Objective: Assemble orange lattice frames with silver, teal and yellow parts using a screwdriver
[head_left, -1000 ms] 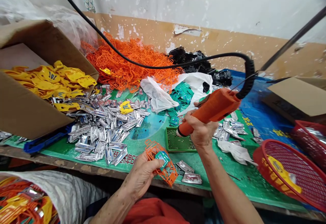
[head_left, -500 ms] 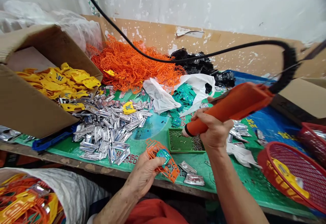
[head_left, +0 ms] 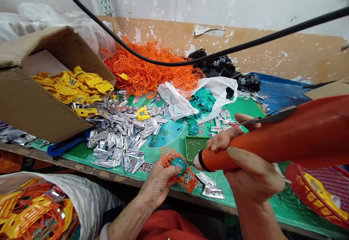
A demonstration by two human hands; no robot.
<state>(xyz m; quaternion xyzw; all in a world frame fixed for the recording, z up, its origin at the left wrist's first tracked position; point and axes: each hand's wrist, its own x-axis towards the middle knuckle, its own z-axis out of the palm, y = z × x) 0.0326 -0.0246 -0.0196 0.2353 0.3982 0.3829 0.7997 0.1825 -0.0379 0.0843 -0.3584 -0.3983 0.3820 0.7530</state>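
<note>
My left hand (head_left: 155,183) pinches an orange plastic grid frame (head_left: 189,183) with a small teal plastic part (head_left: 179,163) laid on it, thumb pressed on top. My right hand (head_left: 252,174) is wrapped round a thick orange electric screwdriver (head_left: 283,134), tilted with its nose towards the left. The bit meets the right edge of the teal part; whether it is seated in a screw is too small to tell. Behind the nose lies a green perforated tray (head_left: 185,147), partly hidden by the tool. Two silver metal pieces (head_left: 213,192) rest just right of the frame.
Silver pieces (head_left: 117,142) are heaped at left, beside a cardboard box (head_left: 40,105) of yellow parts. Behind are orange frames (head_left: 152,65), a white bag (head_left: 177,103) of teal parts and black parts (head_left: 218,65). A red basket (head_left: 297,182) stands right. The black cable (head_left: 169,64) hangs across.
My right hand has brought the screwdriver from over the green tray down to the teal part. My left hand still holds the frame and part. The view has shifted slightly.
</note>
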